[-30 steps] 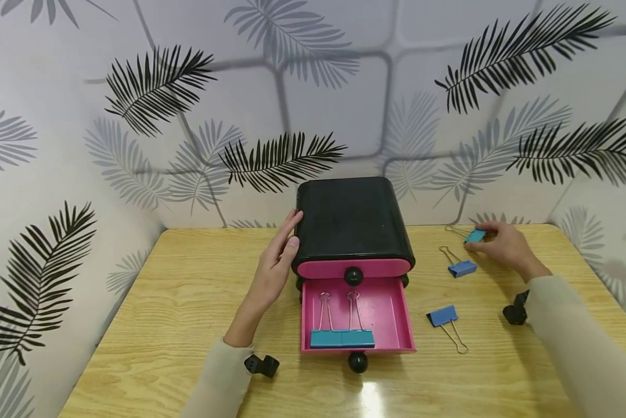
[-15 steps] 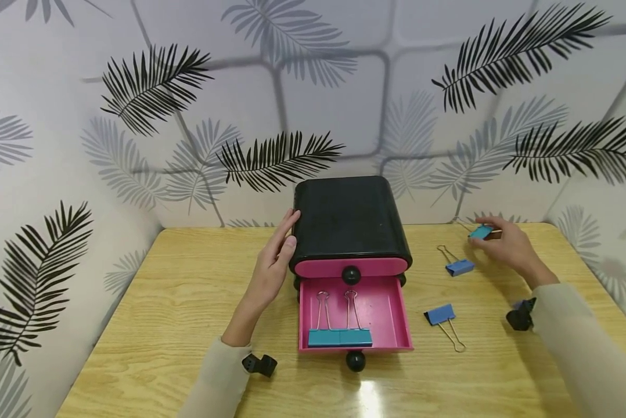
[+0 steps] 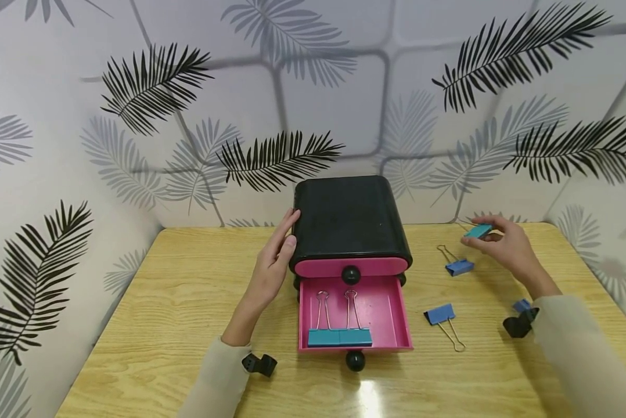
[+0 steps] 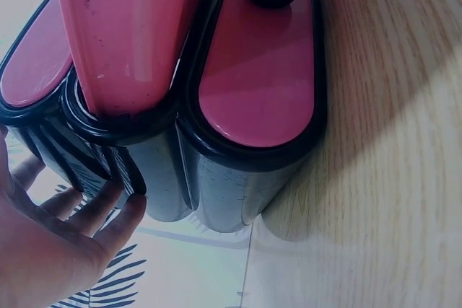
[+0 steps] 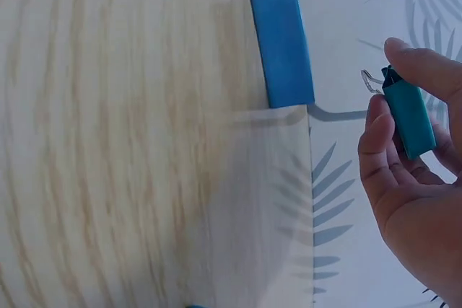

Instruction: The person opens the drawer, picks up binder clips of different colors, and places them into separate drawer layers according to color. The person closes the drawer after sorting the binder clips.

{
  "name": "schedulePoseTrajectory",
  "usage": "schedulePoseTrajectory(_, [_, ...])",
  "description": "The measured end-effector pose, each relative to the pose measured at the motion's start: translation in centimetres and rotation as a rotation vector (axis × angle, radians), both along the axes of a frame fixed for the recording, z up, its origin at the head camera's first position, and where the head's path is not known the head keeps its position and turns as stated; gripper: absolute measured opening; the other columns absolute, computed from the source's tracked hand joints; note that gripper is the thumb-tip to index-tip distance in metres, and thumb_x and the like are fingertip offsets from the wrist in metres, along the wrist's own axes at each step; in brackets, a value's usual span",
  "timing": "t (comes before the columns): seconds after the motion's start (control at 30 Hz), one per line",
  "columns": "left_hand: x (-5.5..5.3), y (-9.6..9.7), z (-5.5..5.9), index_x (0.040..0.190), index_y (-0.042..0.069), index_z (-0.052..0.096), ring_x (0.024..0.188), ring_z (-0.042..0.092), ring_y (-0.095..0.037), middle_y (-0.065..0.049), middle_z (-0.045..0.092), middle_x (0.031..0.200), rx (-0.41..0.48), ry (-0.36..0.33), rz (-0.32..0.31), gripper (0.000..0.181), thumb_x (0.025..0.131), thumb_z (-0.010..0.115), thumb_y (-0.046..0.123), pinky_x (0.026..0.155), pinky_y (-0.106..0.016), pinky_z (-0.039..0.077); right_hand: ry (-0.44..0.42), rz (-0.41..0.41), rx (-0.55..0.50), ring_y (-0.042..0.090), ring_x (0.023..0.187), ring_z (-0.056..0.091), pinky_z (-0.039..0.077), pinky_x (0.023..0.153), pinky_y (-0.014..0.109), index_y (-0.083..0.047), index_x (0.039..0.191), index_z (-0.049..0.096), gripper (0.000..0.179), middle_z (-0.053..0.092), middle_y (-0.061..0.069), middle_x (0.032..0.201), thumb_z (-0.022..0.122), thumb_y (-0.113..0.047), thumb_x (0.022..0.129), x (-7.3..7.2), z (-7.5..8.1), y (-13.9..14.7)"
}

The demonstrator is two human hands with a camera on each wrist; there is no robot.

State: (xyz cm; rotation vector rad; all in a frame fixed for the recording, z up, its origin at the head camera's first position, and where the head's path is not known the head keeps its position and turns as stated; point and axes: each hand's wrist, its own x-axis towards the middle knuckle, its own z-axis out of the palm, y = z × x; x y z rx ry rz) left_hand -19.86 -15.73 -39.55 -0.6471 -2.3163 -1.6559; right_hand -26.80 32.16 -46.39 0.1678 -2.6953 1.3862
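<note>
A black and pink drawer box [image 3: 346, 217] stands at the back middle of the table, its lower pink drawer [image 3: 388, 313] pulled out. Two teal binder clips [image 3: 339, 337] lie side by side in that drawer, wire handles pointing back. My left hand [image 3: 271, 261] rests with extended fingers against the box's left side; the left wrist view shows its fingertips [image 4: 130, 210] at the black shell. At the back right, my right hand [image 3: 508, 247] pinches another teal binder clip [image 3: 478, 231] between thumb and fingers. The right wrist view shows this teal clip [image 5: 409, 117] held at its ends.
Blue binder clips lie on the table right of the box: one [image 3: 459, 267] near the right hand, one [image 3: 441, 314] beside the drawer, and one [image 3: 522, 305] partly hidden by the right wrist camera [image 3: 519, 325]. A patterned wall [image 3: 334, 116] rises behind the table.
My right hand has lifted the teal clip from the table's back right and turned it slightly. The left hand stays against the box. The blue clip by the right wrist has come into view.
</note>
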Motion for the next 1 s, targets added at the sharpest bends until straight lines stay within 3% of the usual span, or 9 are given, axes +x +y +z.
schedulePoseTrajectory(0.1, [0.0, 0.0, 0.0, 0.158, 0.002, 0.038, 0.154, 0.024, -0.027, -0.017, 0.027, 0.167, 0.005, 0.001, -0.005, 0.05, 0.109, 0.043, 0.012, 0.124, -0.044, 0.022, 0.011, -0.002, -0.054, -0.003, 0.086, 0.063, 0.051, 0.07, 0.016, 0.001, 0.135, 0.055, 0.051, 0.046, 0.019, 0.143, 0.076, -0.025, 0.095, 0.4, 0.1, -0.4])
schedulePoseTrajectory(0.23, [-0.1, 0.0, -0.1, 0.158, 0.002, 0.038, 0.155, 0.023, -0.027, -0.017, 0.026, 0.167, 0.009, 0.002, -0.01, 0.05, 0.109, 0.042, 0.01, 0.124, -0.045, 0.021, 0.03, -0.012, -0.105, 0.001, 0.083, 0.067, 0.053, 0.07, 0.018, 0.003, 0.123, 0.057, 0.041, 0.053, 0.011, 0.124, 0.076, -0.019, 0.095, 0.9, 0.2, -0.9])
schedulePoseTrajectory(0.47, [-0.3, 0.1, -0.2, 0.158, 0.002, 0.038, 0.154, 0.024, -0.027, -0.017, 0.026, 0.167, 0.01, 0.007, -0.007, 0.05, 0.109, 0.042, 0.011, 0.124, -0.045, 0.021, 0.056, -0.021, -0.157, 0.002, 0.089, 0.07, 0.058, 0.075, 0.022, 0.001, 0.127, 0.063, 0.04, 0.063, -0.003, 0.114, 0.073, -0.025, 0.098, 1.9, 0.2, -1.8])
schedulePoseTrajectory(0.63, [-0.2, 0.1, -0.1, 0.158, 0.001, 0.038, 0.154, 0.024, -0.027, -0.018, 0.026, 0.167, 0.011, 0.01, -0.008, 0.05, 0.109, 0.042, 0.011, 0.124, -0.045, 0.021, 0.146, 0.059, -0.252, 0.005, 0.088, 0.073, 0.06, 0.076, 0.026, 0.01, 0.128, 0.06, 0.034, 0.064, 0.001, 0.112, 0.064, -0.011, 0.102, 2.5, -0.1, -2.1])
schedulePoseTrajectory(0.73, [-0.2, 0.1, -0.1, 0.157, 0.001, 0.038, 0.154, 0.024, -0.028, -0.018, 0.026, 0.167, 0.01, 0.012, -0.008, 0.05, 0.109, 0.042, 0.011, 0.124, -0.044, 0.021, 0.174, 0.077, -0.303, 0.005, 0.086, 0.073, 0.06, 0.075, 0.026, 0.008, 0.128, 0.059, 0.031, 0.063, 0.005, 0.113, 0.065, -0.004, 0.1, 2.9, -0.1, -2.3])
schedulePoseTrajectory(0.83, [-0.2, 0.0, -0.1, 0.158, 0.001, 0.038, 0.155, 0.024, -0.028, -0.018, 0.026, 0.167, 0.012, 0.011, -0.006, 0.05, 0.109, 0.042, 0.01, 0.124, -0.044, 0.021, 0.18, 0.065, -0.32, 0.005, 0.086, 0.073, 0.06, 0.075, 0.027, 0.002, 0.133, 0.058, 0.035, 0.063, 0.006, 0.115, 0.065, -0.003, 0.099, 3.1, -0.1, -2.6])
schedulePoseTrajectory(1.0, [-0.1, 0.0, -0.1, 0.158, 0.001, 0.038, 0.155, 0.023, -0.028, -0.017, 0.026, 0.167, 0.013, 0.007, -0.007, 0.05, 0.109, 0.042, 0.01, 0.124, -0.044, 0.021, 0.162, -0.001, -0.259, 0.004, 0.086, 0.073, 0.059, 0.077, 0.024, -0.003, 0.137, 0.06, 0.039, 0.065, 0.004, 0.118, 0.068, -0.01, 0.1, 3.7, 0.2, -3.1])
